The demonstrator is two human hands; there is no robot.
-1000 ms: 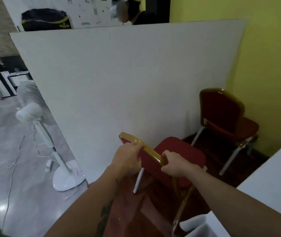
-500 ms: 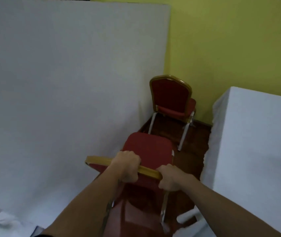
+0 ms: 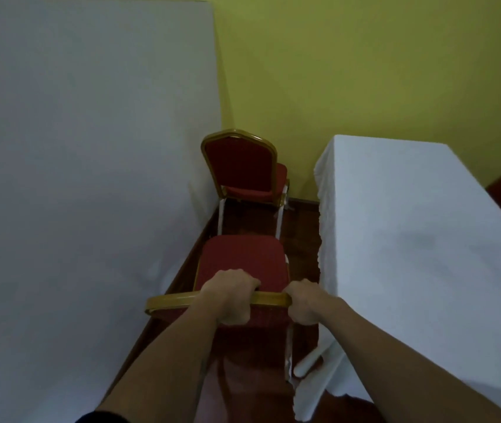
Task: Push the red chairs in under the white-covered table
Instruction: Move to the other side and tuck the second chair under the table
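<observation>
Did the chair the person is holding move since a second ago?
Yes. The near chair, gripped by the left hand and right hand, has turned to line up behind the far chair, closer to the white-covered table.

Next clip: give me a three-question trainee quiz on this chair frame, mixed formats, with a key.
1. True or false: both hands, left hand and right hand, grip the gold top rail of the near chair.
2. Multiple choice: the white-covered table stands to the near chair's A) left, B) right, C) far side.
3. Fill in: the far chair stands in the corner, by the ____ wall.

Key: 1 true; 2 B; 3 yellow.
</observation>
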